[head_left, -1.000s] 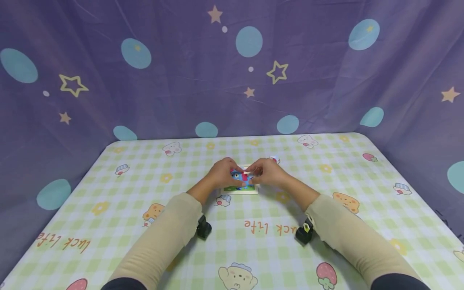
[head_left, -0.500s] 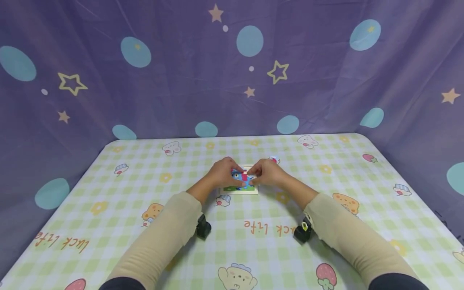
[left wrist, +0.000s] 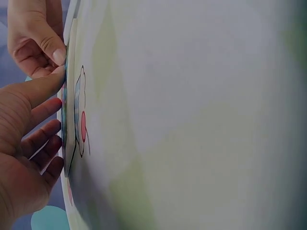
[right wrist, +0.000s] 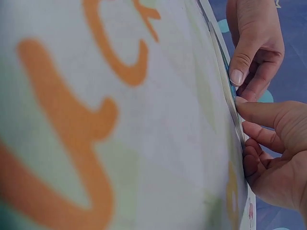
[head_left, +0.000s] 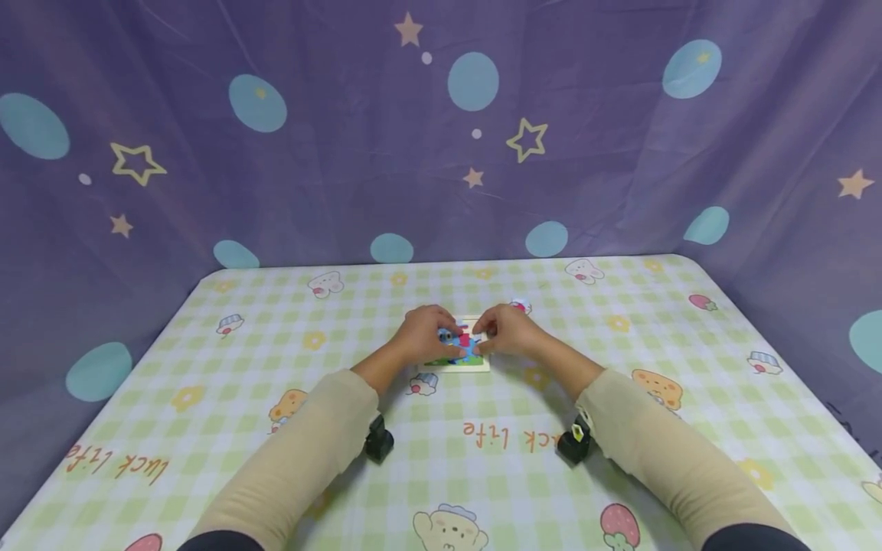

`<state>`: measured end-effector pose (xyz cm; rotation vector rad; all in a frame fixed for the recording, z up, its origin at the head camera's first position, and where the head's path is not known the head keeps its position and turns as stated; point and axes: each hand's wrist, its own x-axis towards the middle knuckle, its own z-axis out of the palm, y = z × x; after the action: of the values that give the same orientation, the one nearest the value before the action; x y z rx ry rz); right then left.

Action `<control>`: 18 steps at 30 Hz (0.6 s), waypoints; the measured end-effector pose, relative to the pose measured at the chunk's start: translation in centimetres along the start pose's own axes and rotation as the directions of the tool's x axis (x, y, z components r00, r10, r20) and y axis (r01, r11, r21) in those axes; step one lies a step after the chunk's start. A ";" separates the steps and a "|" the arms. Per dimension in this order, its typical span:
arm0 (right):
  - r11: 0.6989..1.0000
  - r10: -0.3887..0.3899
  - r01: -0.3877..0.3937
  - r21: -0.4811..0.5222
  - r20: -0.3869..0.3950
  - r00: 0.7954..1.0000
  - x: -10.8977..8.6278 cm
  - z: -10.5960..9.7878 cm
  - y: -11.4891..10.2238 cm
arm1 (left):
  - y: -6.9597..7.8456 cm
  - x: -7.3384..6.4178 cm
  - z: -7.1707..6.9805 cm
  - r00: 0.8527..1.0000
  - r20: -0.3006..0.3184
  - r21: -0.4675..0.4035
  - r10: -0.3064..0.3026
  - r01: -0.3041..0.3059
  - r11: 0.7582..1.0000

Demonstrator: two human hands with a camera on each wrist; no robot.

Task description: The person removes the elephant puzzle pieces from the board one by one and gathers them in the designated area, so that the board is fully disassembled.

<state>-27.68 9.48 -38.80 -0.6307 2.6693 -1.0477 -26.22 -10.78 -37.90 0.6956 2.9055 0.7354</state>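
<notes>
A small picture puzzle (head_left: 463, 370) with a cream frame lies flat on the tablecloth in the head view, showing a blue cartoon animal, a red patch and green ground. My left hand (head_left: 422, 335) covers its left side, thumb and fingertips on the picture. From the other side my right hand (head_left: 513, 330) touches the right part with thumb and index finger. In the left wrist view the puzzle's edge (left wrist: 71, 120) appears side-on, the left fingers (left wrist: 45, 134) fairly straight against it. The right wrist view shows the right thumb (right wrist: 261, 112) on the surface, other fingers bent beside the frame.
A checked tablecloth (head_left: 441, 428) with printed cakes, flowers and lettering covers the table. Behind its far edge hangs a purple curtain (head_left: 441, 176) with stars and blue dots. Black wrist cameras (head_left: 378, 440) sit under both sleeves.
A pale edge that stood raised by the right index finger a second ago now looks flat. The index fingertips have drawn slightly apart, exposing more of the picture.
</notes>
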 end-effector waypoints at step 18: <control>0.994 -0.059 0.060 0.096 -0.009 0.998 -0.2 0.1 0.1 | 0.0 0.3 0.2 0.998 0.000 -0.028 -0.060 0.060 0.998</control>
<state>-27.44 9.55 -38.92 -0.6930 2.6010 -1.1883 -26.46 -10.53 -38.01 0.6027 2.8969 0.7686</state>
